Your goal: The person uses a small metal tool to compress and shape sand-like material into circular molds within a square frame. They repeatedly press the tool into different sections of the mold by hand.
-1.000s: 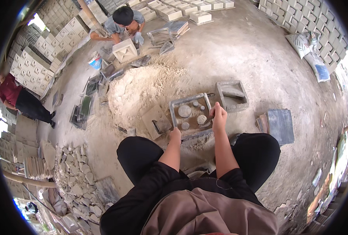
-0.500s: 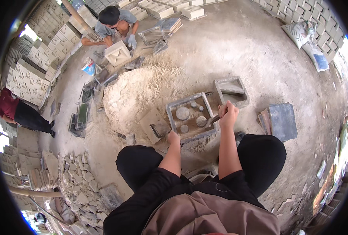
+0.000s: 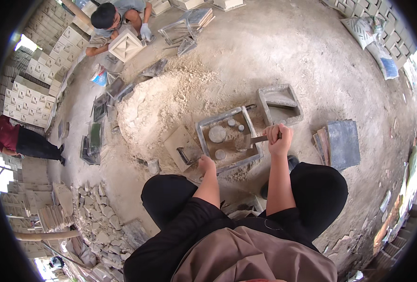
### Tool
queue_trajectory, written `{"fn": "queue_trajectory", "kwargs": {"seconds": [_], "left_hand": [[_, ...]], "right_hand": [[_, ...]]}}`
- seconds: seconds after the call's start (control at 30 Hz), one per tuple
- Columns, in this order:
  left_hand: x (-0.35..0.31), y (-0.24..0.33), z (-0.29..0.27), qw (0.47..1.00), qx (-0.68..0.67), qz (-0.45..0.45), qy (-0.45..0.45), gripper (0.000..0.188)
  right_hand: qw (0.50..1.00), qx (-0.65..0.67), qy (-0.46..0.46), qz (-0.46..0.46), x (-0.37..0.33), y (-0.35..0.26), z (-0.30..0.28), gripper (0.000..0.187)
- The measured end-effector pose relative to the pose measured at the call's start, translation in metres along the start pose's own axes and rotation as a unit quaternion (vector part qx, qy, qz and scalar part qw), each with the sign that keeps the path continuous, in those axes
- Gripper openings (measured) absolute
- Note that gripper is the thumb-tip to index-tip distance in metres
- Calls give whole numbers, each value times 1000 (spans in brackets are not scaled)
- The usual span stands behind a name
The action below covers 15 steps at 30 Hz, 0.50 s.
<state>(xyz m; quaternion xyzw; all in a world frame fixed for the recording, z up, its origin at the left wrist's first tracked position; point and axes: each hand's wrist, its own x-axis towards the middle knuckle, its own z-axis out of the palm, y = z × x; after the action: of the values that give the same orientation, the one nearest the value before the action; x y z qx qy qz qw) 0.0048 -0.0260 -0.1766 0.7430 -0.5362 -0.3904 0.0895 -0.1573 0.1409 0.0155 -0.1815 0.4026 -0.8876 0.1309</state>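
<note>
A square grey metal mould [image 3: 202, 133] lies on the ground in front of my knees, holding sandy mix and several round pegs. My right hand [image 3: 279, 139] is closed on the handle of a trowel [image 3: 251, 140] whose blade reaches into the mould's right side. My left hand [image 3: 205, 164] rests on the mould's near left corner, fingers curled over the rim. I am squatting, knees either side.
A heap of pale sand mix [image 3: 156, 103] lies behind the mould. A second empty mould [image 3: 280, 104] sits to the right, flat grey plates [image 3: 341, 143] beyond it. A person [image 3: 116, 19] squats at the top with a block; another [image 3: 18, 141] stands left. Broken blocks [image 3: 95, 221] lie lower left.
My right hand has shifted right along the mould's edge and now holds the trowel into the mix. My left hand stays at the mould's near corner. The view has tilted slightly.
</note>
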Motion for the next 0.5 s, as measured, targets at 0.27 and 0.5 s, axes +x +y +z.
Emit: {"fn": "queue_trajectory", "kwargs": {"seconds": [0.27, 0.5], "left_hand": [[-21, 13, -7, 994, 51, -34, 96, 47], [-25, 20, -3, 987, 76, -56, 128, 45]], "right_hand": [[999, -34, -22, 32, 5, -10, 8, 40], [996, -81, -31, 32, 12, 17, -3, 38]]}}
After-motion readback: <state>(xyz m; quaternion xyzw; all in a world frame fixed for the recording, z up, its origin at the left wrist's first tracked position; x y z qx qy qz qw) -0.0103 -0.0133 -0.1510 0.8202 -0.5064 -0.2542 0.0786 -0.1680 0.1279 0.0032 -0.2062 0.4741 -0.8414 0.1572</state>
